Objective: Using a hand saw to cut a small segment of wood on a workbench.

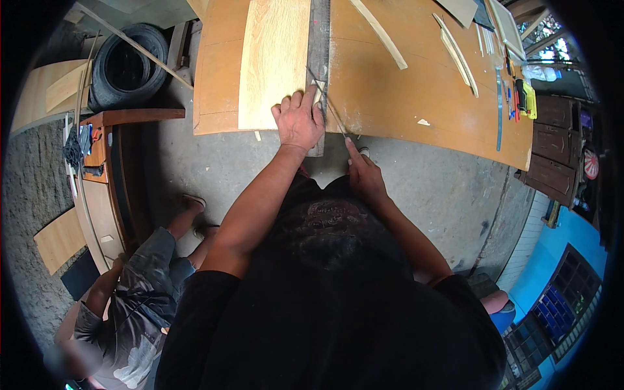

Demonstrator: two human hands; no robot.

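"Where's the blade?"

"The thin blade (335, 114) slants over the near edge of the brown table (422, 117), its tip toward eleven o'clock, crossing a dark bar (318, 39)."

"And who has it?"

"The right hand (368, 174), closed around its near end, index finger stretched along it. That forearm comes up from five o'clock, pointing to eleven."

"The other one?"

"The left hand (301, 123) lies palm down where the wood-grain panel (276, 58) meets the bar, fingers toward twelve, slightly spread. A small pale piece of wood (318, 92) sits by the index finger; whether finger and thumb pinch it, I cannot tell."

"What else is hard to see?"

"The blade's grip end is hidden inside the right hand, and I can't make out whether the blade touches the pale piece. Panel and bar are cut off at twelve o'clock."

"Edges and room?"

"The bar juts past the table's near edge toward six. Right of it, a stretch of tabletop runs to a curved strip (380, 36) at one o'clock and pens and tools (520, 104) at two. Concrete floor (422, 169) lies between table and wearer; a seated co-worker (136, 292) is well apart, at eight."
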